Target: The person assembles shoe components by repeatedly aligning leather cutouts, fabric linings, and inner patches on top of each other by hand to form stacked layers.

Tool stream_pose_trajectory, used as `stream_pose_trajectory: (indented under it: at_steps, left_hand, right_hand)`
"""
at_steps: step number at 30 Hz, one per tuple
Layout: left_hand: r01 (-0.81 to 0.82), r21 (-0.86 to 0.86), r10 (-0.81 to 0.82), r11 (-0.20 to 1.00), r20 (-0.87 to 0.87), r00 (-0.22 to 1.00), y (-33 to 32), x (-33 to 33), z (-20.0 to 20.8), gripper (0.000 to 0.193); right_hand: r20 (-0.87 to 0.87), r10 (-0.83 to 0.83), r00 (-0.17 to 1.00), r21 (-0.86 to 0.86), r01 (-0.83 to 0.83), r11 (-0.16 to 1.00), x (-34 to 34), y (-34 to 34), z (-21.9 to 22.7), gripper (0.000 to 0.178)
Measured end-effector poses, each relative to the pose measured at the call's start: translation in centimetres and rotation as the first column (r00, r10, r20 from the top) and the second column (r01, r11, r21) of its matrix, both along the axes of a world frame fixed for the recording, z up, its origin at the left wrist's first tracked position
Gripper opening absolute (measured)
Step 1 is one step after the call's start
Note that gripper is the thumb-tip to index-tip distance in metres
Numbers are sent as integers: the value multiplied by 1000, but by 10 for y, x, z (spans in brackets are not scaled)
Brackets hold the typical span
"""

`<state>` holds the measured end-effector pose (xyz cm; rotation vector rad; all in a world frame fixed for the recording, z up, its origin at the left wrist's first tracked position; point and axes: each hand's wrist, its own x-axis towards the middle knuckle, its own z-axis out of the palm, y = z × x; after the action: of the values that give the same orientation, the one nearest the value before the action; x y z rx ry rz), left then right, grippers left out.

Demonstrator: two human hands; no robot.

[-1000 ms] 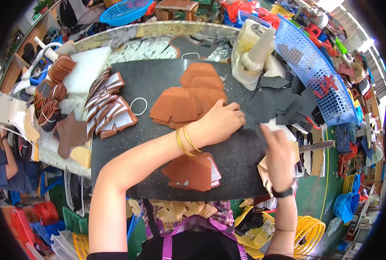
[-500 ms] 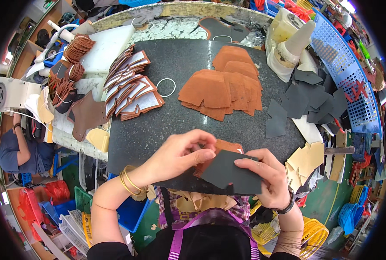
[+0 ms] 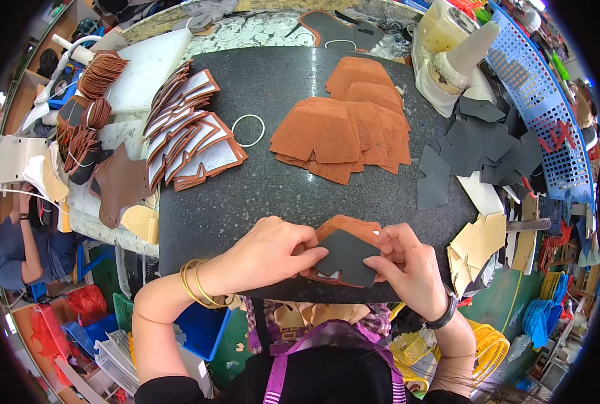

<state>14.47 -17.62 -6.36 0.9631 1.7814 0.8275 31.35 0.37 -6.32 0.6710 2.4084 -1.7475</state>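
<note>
At the near edge of the dark stone slab [image 3: 273, 185], a dark grey cut piece [image 3: 347, 254] lies over a reddish-brown leather piece [image 3: 347, 223], whose rim shows round it. The thumb of my left hand [image 3: 273, 248] presses on the left end of the grey piece, its fingers closed at the edge. My right hand [image 3: 411, 269] pinches the right end between thumb and fingers. Small white patches show at the edges between the two layers. Farther back lies an overlapping spread of brown leather pieces [image 3: 320, 131].
White-faced, brown-edged pieces [image 3: 209, 145] are stacked on the left beside a white ring [image 3: 248, 130]. At right are loose dark grey pieces [image 3: 465, 148], beige pieces [image 3: 476, 246], a cone-topped holder [image 3: 458, 67] and a blue basket [image 3: 549, 114]. Another person [image 3: 27, 249] sits far left.
The grey piece has moved left onto the brown leather piece and lies lined up over it. My left hand has come down onto its left end; my right hand has shifted to its right edge.
</note>
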Motion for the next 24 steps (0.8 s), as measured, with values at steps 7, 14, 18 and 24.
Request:
stream_pose_trajectory:
  at_steps: [7, 14, 18, 24]
  left_hand:
    - [16, -23, -15, 1000, 43, 999, 1, -5, -2, 26]
    - [32, -46, -29, 998, 77, 997, -1, -7, -4, 27]
    - [111, 36, -103, 993, -170, 980, 1, -1, -5, 26]
    - [258, 6, -183, 966, -688, 702, 22, 20, 24, 50]
  right_hand:
    - [-6, 10, 1000, 40, -10, 999, -4, -1, 0, 31]
    - [12, 79, 997, 56, -79, 995, -9, 1, 3, 34]
    - [-12, 85, 996, 37, -85, 996, -4, 5, 0, 33]
    - [-151, 248, 957, 478, -149, 866, -1, 7, 4, 37]
